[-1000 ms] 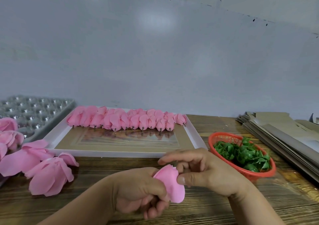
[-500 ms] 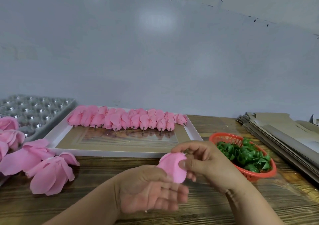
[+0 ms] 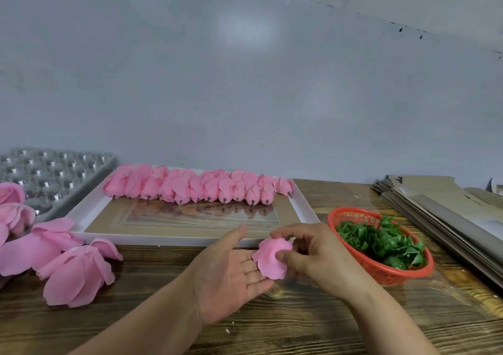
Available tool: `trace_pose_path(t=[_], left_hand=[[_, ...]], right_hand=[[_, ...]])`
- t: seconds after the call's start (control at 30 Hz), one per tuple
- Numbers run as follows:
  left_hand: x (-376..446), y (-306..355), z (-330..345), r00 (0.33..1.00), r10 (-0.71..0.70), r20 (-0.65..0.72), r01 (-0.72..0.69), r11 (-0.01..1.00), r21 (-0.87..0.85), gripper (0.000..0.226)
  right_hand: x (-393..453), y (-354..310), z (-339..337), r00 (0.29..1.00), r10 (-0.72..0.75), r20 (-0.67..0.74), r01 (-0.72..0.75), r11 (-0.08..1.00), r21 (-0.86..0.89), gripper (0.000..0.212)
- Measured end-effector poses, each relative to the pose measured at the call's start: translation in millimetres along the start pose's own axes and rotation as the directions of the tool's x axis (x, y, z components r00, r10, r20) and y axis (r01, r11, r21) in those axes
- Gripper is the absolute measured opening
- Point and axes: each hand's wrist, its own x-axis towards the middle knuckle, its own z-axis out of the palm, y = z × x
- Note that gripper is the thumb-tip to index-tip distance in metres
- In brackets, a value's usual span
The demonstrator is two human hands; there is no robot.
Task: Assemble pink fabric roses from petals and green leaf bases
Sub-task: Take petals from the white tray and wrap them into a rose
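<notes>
Right hand pinches a pink petal cluster over the table, freeing its underside, presumably for a leaf base. Left hand lies flat, palm up, at its 9 o'clock. Basket of green leaf bases waits at 3 o'clock, within reach.

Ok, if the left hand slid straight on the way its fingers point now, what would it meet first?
The left hand lies open, palm up, fingers aimed right. First in line is the pink petal piece pinched by the right hand, already at its fingertips; whether they touch is unclear. The red basket lies beyond.
</notes>
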Motion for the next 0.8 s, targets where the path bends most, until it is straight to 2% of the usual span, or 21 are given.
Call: trace_pose_path(t=[0.1, 0.17, 0.23, 0.27, 0.3, 0.37, 0.47, 0.57, 0.7, 0.8], left_hand=[[-5.8, -5.1, 7.5, 0.99, 0.026, -0.138, -0.015, 0.997, 0.076, 0.088], [-8.8, -13.7, 24.2, 0.992, -0.028, -0.127, 0.038, 0.997, 0.073, 0.095], [-9.8, -20.1, 48.0, 0.995, 0.002, -0.099, 0.0, 1.0, 0.028, 0.073], [-10.3, -22.6, 49.1, 0.993, 0.081, -0.087, -0.084, 0.996, -0.038, 0.059], [-8.7, -20.6, 51.4, 0.986, 0.095, -0.136, -0.115, 0.983, -0.146, 0.048], [-2.3, -17.8, 55.6, 0.994, 0.059, -0.088, -0.073, 0.984, -0.164, 0.044], [-11.4, -20.2, 36.8, 1.0, 0.021, 0.022, -0.013, 0.954, -0.301, 0.047], [-4.9, -19.2, 30.0, 0.996, 0.064, -0.066, -0.082, 0.94, -0.332, 0.042], [-2.0, -16.3, 27.5, 0.992, 0.063, -0.113, -0.098, 0.939, -0.331, 0.035], [-2.9, -12.6, 28.3, 0.986, 0.087, -0.14, -0.127, 0.943, -0.309, 0.018]], right_hand=[[2.6, -0.5, 5.9, 0.977, -0.06, -0.203, 0.06, 0.998, -0.006, 0.031], [2.8, -2.7, 13.7, 0.945, -0.112, -0.306, 0.128, 0.991, 0.033, 0.035], [0.2, -5.8, 24.7, 0.926, -0.174, -0.334, 0.195, 0.98, 0.031, 0.033], [-1.3, -6.9, 29.8, 0.917, -0.202, -0.343, 0.217, 0.976, 0.004, 0.034], [-2.5, -7.5, 34.7, 0.909, -0.222, -0.354, 0.227, 0.973, -0.029, 0.037], [-4.9, -8.4, 45.2, 0.896, -0.246, -0.37, 0.234, 0.969, -0.077, 0.051], [-8.7, -13.2, 65.6, 0.867, -0.297, -0.399, 0.26, 0.955, -0.144, 0.062], [-9.7, -13.1, 77.7, 0.789, -0.384, -0.48, 0.318, 0.923, -0.216, 0.061], [-9.9, -13.6, 82.2, 0.746, -0.408, -0.526, 0.319, 0.913, -0.255, 0.062], [-9.6, -16.5, 84.8, 0.718, -0.448, -0.533, 0.351, 0.894, -0.278, 0.061]])
